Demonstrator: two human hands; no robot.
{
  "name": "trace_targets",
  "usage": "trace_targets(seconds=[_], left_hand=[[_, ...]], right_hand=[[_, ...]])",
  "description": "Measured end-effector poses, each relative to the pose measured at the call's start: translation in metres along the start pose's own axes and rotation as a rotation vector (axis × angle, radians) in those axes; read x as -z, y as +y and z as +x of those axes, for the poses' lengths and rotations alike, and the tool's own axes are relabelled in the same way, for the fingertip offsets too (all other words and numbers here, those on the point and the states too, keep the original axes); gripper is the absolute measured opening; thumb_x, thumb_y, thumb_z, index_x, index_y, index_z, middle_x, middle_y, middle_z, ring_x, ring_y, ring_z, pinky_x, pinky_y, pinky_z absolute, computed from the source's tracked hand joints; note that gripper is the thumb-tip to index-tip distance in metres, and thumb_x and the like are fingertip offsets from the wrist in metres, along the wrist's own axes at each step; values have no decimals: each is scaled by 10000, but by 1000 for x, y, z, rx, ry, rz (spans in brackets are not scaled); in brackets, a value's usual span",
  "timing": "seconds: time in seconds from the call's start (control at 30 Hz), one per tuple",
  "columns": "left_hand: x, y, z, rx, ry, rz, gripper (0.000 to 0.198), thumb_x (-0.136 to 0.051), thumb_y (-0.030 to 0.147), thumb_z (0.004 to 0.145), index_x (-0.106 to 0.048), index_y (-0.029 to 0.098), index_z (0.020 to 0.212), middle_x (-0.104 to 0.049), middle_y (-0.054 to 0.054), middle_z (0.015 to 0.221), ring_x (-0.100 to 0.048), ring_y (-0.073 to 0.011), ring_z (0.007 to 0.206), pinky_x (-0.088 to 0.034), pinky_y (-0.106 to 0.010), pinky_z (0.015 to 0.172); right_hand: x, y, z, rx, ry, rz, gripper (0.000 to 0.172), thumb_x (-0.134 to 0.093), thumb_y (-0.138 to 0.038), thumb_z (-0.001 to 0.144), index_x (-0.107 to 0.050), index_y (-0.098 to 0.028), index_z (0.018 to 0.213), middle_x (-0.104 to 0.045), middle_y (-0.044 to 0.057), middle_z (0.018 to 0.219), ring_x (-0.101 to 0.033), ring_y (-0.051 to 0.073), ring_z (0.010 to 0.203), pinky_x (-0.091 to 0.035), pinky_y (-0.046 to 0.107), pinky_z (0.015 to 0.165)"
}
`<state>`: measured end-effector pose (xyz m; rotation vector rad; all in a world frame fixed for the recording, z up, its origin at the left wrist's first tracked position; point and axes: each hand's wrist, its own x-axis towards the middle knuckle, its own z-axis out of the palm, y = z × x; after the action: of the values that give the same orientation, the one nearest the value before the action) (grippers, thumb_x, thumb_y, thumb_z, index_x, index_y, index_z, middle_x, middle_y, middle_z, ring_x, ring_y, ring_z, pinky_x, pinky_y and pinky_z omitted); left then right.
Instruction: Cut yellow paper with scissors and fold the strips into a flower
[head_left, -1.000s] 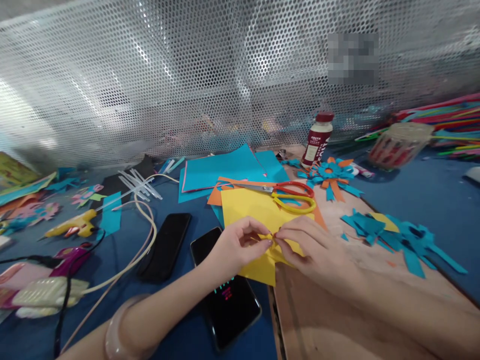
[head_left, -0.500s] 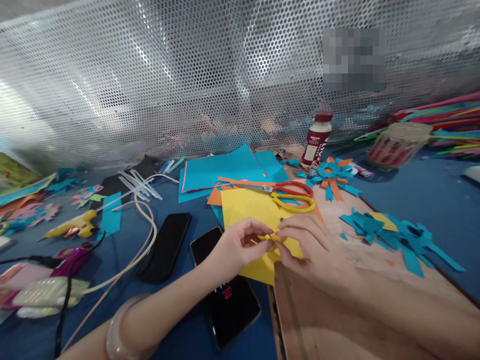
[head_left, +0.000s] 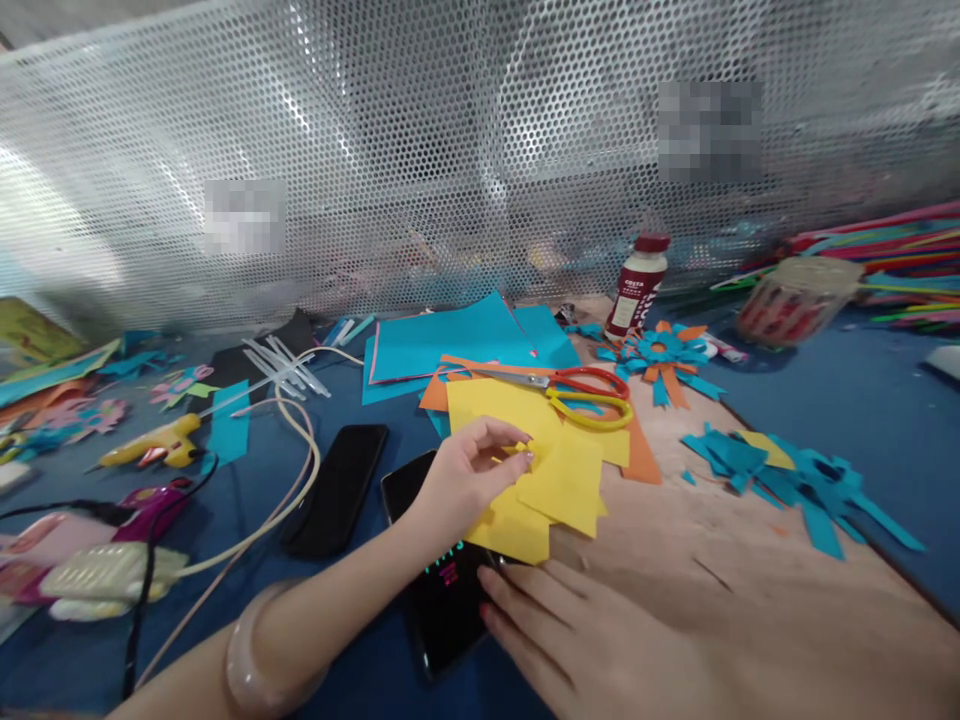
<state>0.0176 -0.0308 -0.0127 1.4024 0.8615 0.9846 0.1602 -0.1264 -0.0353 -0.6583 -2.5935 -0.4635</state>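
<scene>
My left hand point(head_left: 471, 472) pinches a small piece of yellow paper point(head_left: 519, 450) between thumb and fingers, above a stack of yellow paper sheets point(head_left: 568, 480). The fingers partly hide that piece. Lower down, my right hand point(head_left: 574, 630) is stretched out flat, its fingertips at the right edge of a lit smartphone point(head_left: 439, 635). I see nothing in it. Scissors point(head_left: 589, 410) with red and yellow handles lie across the top of the yellow sheets. Under these, orange paper point(head_left: 640, 455) sticks out on the right.
Blue sheets point(head_left: 442, 335) lie behind. A bottle point(head_left: 637, 285), blue-orange paper flowers point(head_left: 660, 350) and blue cutouts point(head_left: 810, 475) are to the right. Leftward are a black phone-like slab point(head_left: 337, 490), glue sticks point(head_left: 289, 365), a yellow glue gun point(head_left: 161, 440) and cables point(head_left: 296, 505). Perforated metal point(head_left: 420, 150) stands behind.
My right hand has left the small yellow piece and moved down toward the smartphone, uncovering the yellow sheets. My left hand keeps its pinch, slightly further left and up.
</scene>
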Motion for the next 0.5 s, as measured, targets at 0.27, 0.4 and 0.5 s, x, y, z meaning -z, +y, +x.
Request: trace_targets(seconds=[0.27, 0.4, 0.5], left_hand=[[4, 15, 0, 6, -22, -11, 162, -642, 234, 733, -558, 157, 848, -609, -16, 830, -626, -120, 719, -497, -227, 622], [6, 11, 0, -48, -76, 75, 158, -630, 237, 746, -578, 157, 872, -605, -31, 890, -605, -128, 799, -501, -238, 684], [-2, 7, -4, -3, -98, 74, 155, -627, 238, 744, -570, 148, 857, -593, -24, 842, -588, -117, 753, -493, -246, 690]], right_hand=[[-36, -8, 46, 1, -1, 32, 262, -437, -110, 839, -659, -39, 959, -678, 159, 946, -595, 209, 769, -483, 319, 649], [-49, -5, 56, -21, 21, 88, 268, -420, -114, 868, -625, -64, 1033, -678, 102, 859, -596, 210, 821, -493, 340, 707], [-26, 0, 39, 5, 11, 167, 294, -401, -175, 899, -579, -94, 1119, -665, 87, 981, -589, 168, 832, -491, 282, 669]])
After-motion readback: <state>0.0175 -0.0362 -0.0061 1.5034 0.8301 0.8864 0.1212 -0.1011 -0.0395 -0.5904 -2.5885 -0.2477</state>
